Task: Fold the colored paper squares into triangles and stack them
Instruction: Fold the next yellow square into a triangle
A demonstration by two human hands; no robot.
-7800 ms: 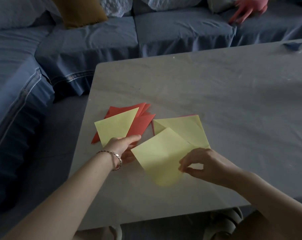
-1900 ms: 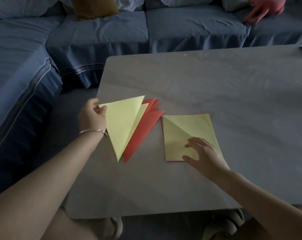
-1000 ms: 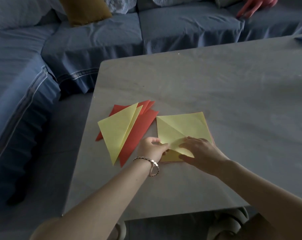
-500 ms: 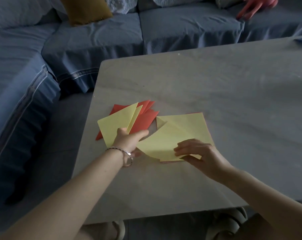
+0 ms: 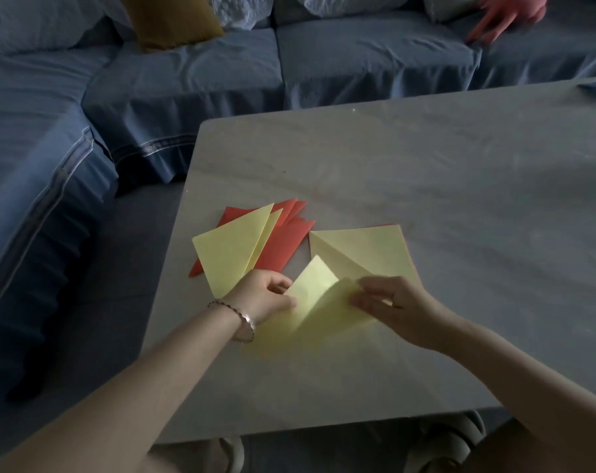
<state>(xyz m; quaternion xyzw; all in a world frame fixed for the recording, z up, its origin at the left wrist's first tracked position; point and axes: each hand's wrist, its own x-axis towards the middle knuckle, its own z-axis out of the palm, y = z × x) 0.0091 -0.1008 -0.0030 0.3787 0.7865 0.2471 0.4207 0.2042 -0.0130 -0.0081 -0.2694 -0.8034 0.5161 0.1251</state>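
Pale yellow paper square (image 5: 318, 302) bowed upward, blurred, left hand (image 5: 262, 297) pinching one edge, right hand (image 5: 402, 305) pinching the other

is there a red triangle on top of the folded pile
No, a yellow triangle lies on top, with red triangles beneath it.

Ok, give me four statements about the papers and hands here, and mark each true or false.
1. The left hand and right hand both hold the yellow sheet. True.
2. The folded triangles have red on top. False: a yellow triangle covers the red ones.
3. The square pile lies right of the triangles. True.
4. The bracelet is on the right wrist. False: it is on the left wrist.
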